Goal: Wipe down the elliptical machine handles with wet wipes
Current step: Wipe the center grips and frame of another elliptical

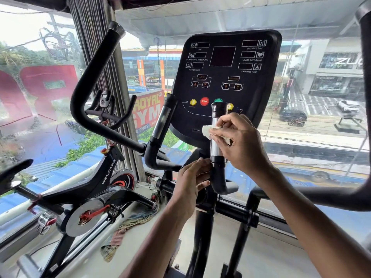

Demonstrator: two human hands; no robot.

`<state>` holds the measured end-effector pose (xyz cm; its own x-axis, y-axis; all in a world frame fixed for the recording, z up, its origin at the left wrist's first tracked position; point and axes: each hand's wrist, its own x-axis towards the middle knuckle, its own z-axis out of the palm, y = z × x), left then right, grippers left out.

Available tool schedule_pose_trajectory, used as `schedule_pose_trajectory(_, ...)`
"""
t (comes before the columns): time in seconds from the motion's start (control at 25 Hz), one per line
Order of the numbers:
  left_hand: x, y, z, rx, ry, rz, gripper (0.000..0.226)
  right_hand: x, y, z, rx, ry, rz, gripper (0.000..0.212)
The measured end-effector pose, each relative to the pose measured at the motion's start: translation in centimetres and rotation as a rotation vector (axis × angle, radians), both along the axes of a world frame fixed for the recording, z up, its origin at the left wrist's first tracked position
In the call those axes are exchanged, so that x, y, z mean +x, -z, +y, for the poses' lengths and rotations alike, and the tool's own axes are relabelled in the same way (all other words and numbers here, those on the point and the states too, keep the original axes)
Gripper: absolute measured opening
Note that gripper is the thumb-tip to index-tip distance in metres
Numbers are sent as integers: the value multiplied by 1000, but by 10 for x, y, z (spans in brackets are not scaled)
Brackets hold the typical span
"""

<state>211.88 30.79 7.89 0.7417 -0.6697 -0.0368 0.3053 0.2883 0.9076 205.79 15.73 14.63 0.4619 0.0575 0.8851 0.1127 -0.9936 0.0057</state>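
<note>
The elliptical's right inner handle (216,149), black with a silver sensor sleeve, stands upright below the console (224,77). My right hand (241,141) pinches a white wet wipe (206,131) and presses it against the silver sleeve. My left hand (190,183) grips the black base of the same handle just under the sleeve. The matching left inner handle (163,119) stands free to the left. The long left swing handle (94,77) curves up at the left, and the right swing handle (364,97) runs along the right edge.
A black Welcare spin bike (96,189) stands at the left by the window. A crumpled rag (128,229) lies on the floor beneath it. Glass windows (301,117) close off the front, with a street and buildings outside.
</note>
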Motion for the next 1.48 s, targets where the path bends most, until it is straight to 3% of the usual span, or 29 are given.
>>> schedule_pose_trajectory(0.16, 3, 2, 0, -16, 6, 66, 40, -13, 21, 7, 11, -37, 84, 7)
schedule_pose_trajectory(0.48, 6, 2, -1, 13, 0, 74, 36, -28, 64, 24, 177, 27, -88, 15)
schedule_pose_trajectory(0.92, 6, -7, 4, 50, 24, 48, 34, -41, 78, 26, 162, 29, -80, 16)
schedule_pose_trajectory(1.16, 1, -23, 6, 170, 17, -225, 24, -52, 99, 47, 479, 114, -345, 16)
schedule_pose_trajectory(1.28, 4, -28, 8, 232, 24, -372, 18, -44, 118, 65, 445, 118, -302, 19)
schedule_pose_trajectory(1.48, 8, -30, 8, 277, 15, -362, 25, -33, 141, 60, 312, 113, -217, 22)
